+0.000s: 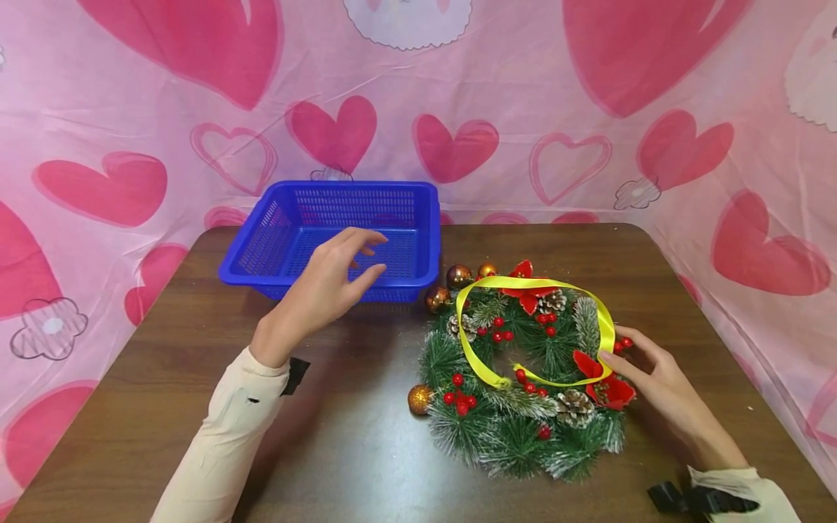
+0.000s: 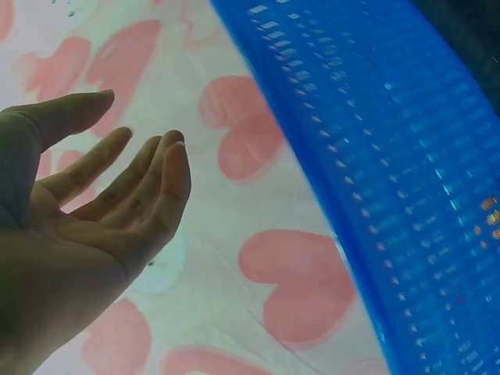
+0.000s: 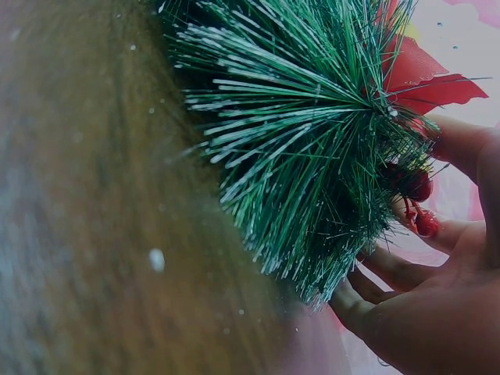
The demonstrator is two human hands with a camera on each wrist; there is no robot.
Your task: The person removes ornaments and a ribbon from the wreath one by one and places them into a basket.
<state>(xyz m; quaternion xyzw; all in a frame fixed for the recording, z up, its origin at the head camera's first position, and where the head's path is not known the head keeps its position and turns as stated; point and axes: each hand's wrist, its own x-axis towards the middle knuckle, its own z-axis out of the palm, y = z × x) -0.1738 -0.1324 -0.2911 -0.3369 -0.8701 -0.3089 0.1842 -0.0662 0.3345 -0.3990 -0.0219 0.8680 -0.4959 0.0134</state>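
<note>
A green Christmas wreath (image 1: 458, 428) with snowy tips, pine cones, red berries and red poinsettias lies on the table. A loop of yellow ribbon (image 1: 549, 283) rests over its top. My right hand (image 1: 673, 392) grips the wreath's right edge, thumb above by a poinsettia (image 1: 615, 392) and the ribbon, fingers round the outer side. The right wrist view shows those fingers against the pine needles (image 3: 297, 148), close to red berries (image 3: 426, 223). My left hand (image 1: 327, 280) hovers before the blue plastic basket (image 1: 330, 187), holding nothing, fingers loosely bent and thumb apart.
Brown and orange shiny baubles (image 1: 459, 276) sit at the wreath's upper left, and a gold glitter bauble (image 1: 420, 399) at its left side. The basket stands at the back left of the wooden table (image 1: 353, 450). A pink heart-patterned cloth (image 1: 510, 80) hangs behind.
</note>
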